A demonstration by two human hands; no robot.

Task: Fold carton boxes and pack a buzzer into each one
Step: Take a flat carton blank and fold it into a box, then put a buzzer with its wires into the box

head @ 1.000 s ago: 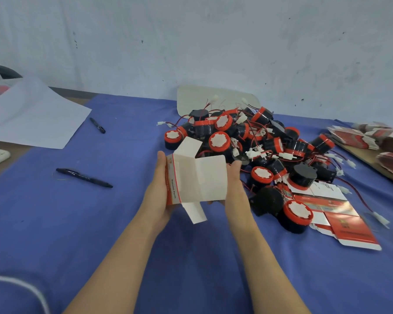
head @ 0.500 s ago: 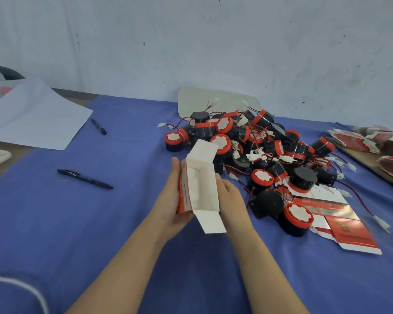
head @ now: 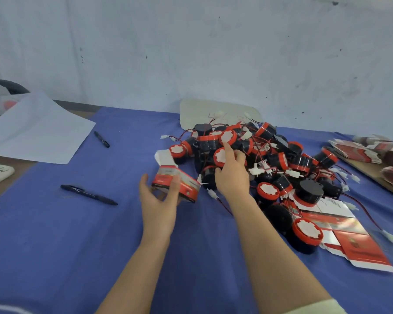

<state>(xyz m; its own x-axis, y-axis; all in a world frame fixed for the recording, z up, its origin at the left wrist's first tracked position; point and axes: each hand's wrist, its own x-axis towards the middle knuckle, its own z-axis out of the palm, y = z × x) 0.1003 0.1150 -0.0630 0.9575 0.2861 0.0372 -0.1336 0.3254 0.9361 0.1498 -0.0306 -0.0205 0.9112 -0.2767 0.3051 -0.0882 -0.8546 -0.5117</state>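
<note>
My left hand [head: 157, 200] holds a folded red-and-white carton box [head: 176, 182] above the blue cloth, its white flap standing open at the far end. My right hand [head: 232, 171] reaches into the pile of buzzers [head: 270, 159] just right of the box, fingers around a black buzzer with a red rim and white face [head: 220, 156]. The buzzers are black cylinders with red rings, red wires and white plugs. Flat red-and-white carton blanks [head: 349, 241] lie partly under the pile at the right.
Two black pens [head: 89, 194] [head: 102, 139] lie on the blue cloth at the left. A white paper sheet [head: 36, 130] sits far left. More carton blanks [head: 377, 150] are stacked at the far right. A pale board [head: 213, 112] leans against the wall behind the pile.
My right hand left the box and reached forward into the buzzer pile. My left hand now holds the box alone, turned so its red printed side faces up.
</note>
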